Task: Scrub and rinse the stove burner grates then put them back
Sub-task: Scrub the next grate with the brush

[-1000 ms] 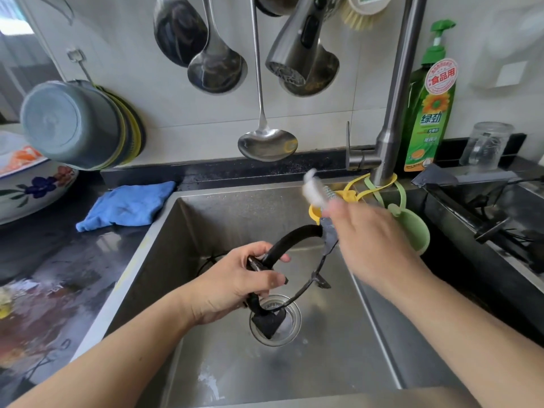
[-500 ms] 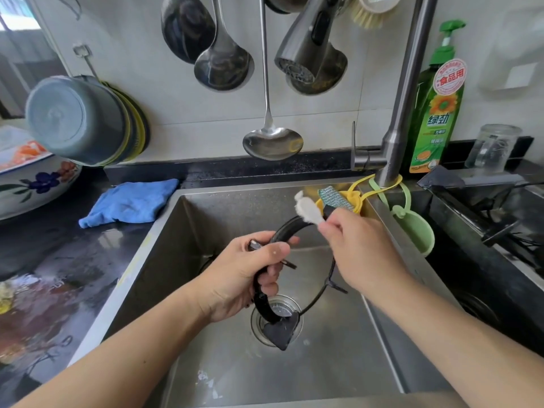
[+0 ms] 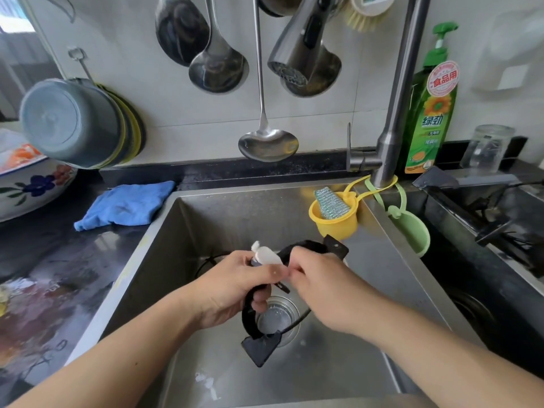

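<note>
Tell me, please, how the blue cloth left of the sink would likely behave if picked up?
The blue cloth would probably droop limply, since it lies crumpled and folded on the countertop. It looks thin, so likely light. The counter near it glistens wet, so it may be damp.

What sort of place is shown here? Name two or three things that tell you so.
Most likely a home kitchen, at the washing-up spot. A stainless steel sink sits under a tall metal tap, steel ladles hang on the tiled wall, and a green dish soap bottle stands beside the tap.
</note>
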A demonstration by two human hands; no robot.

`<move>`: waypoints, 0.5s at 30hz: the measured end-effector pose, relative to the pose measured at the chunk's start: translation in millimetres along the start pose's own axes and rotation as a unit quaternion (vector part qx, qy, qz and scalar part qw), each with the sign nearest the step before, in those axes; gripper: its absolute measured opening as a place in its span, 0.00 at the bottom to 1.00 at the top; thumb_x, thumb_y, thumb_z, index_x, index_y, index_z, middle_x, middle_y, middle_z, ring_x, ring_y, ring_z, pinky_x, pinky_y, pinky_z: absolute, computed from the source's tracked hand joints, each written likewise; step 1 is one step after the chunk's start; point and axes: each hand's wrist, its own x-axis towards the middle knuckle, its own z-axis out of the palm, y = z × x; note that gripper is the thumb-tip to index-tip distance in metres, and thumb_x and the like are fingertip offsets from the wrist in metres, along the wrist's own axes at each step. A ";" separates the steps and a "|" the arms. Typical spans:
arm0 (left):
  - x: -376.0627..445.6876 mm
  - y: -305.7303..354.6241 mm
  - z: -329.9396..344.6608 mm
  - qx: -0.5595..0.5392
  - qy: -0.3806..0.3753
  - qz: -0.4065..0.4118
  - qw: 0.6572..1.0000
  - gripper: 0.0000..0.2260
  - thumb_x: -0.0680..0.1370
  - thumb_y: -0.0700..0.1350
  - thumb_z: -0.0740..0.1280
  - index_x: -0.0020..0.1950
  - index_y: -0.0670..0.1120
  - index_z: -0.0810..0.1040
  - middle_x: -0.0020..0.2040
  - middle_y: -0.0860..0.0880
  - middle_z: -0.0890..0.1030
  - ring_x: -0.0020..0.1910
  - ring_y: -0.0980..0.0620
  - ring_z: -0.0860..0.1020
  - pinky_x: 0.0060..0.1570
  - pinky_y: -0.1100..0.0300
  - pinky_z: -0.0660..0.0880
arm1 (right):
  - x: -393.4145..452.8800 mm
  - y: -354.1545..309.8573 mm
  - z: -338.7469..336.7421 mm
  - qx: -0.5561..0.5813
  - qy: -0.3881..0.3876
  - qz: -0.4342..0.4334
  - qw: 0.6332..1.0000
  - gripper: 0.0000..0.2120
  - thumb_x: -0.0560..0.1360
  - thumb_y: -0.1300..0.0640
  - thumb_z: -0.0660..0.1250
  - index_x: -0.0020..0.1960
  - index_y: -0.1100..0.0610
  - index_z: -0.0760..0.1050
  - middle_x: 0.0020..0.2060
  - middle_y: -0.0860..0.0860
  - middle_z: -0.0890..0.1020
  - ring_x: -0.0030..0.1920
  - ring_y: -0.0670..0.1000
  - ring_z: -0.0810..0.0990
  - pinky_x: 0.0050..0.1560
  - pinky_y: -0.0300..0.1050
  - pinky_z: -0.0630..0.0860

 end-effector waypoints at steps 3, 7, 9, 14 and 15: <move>2.3 -1.1 1.8 0.000 0.012 -0.004 1.000 0.15 0.71 0.43 0.74 0.53 0.35 0.83 0.32 0.50 0.70 0.29 0.53 0.64 0.32 0.57 0.55 | 11.3 13.0 -5.7 -0.018 0.037 0.047 0.998 0.14 0.83 0.45 0.60 0.44 0.53 0.70 0.36 0.51 0.75 0.35 0.51 0.71 0.33 0.48 0.64; 7.6 -1.1 0.3 -0.047 0.041 0.013 0.998 0.19 0.70 0.44 0.75 0.57 0.35 0.83 0.32 0.48 0.64 0.29 0.53 0.60 0.28 0.60 0.56 | 18.3 27.1 -14.8 -0.046 0.082 0.100 0.990 0.16 0.85 0.46 0.54 0.42 0.52 0.67 0.38 0.51 0.75 0.38 0.53 0.73 0.36 0.49 0.68; 7.1 2.2 0.9 -0.072 0.031 0.032 0.996 0.19 0.68 0.46 0.76 0.54 0.36 0.84 0.34 0.48 0.64 0.29 0.53 0.59 0.27 0.62 0.58 | 11.3 15.3 -6.7 -0.027 0.068 0.059 0.996 0.16 0.85 0.46 0.54 0.41 0.52 0.67 0.37 0.52 0.75 0.36 0.53 0.72 0.34 0.49 0.66; 5.0 4.9 0.3 -0.102 0.027 0.061 0.993 0.25 0.67 0.46 0.76 0.57 0.32 0.78 0.37 0.45 0.61 0.29 0.53 0.58 0.27 0.62 0.57 | 10.9 2.6 -5.0 -0.047 0.071 0.013 0.996 0.18 0.84 0.44 0.56 0.40 0.52 0.70 0.35 0.52 0.75 0.35 0.53 0.74 0.31 0.48 0.65; 4.9 5.0 1.1 -0.108 0.025 0.064 0.992 0.25 0.67 0.46 0.76 0.58 0.32 0.79 0.37 0.45 0.59 0.29 0.53 0.58 0.27 0.63 0.57 | 13.9 8.1 -9.2 -0.058 0.085 0.032 0.994 0.18 0.84 0.44 0.56 0.41 0.53 0.70 0.35 0.51 0.75 0.36 0.54 0.74 0.32 0.48 0.65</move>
